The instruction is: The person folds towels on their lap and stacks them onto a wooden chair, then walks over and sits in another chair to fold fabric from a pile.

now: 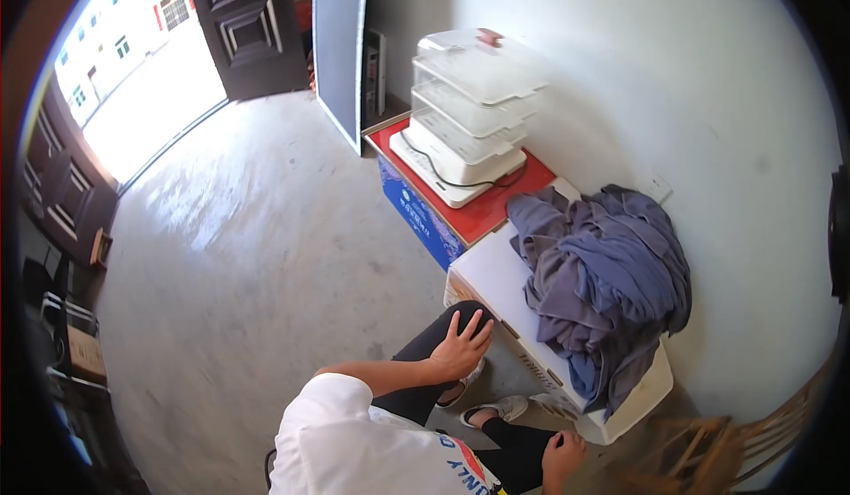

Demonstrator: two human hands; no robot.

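My left hand [462,347] lies on one black-trousered knee, its fingers spread and nothing in it. My right hand [565,456] rests by the other knee near the bottom, with its fingers partly bent and a gap showing dark trouser cloth; I see no object in it. Closest to both hands is a long white box [490,269]. A heap of crumpled grey-blue cloth [611,265] covers much of its top and hangs over the near end. Neither hand touches the cloth or the box.
Behind the white box, a clear tiered food steamer [474,110] with a cord stands on a blue box with a red top [460,216]. A wooden chair [699,451] is at lower right. A framed screen panel [341,52] leans near the open dark door [252,30].
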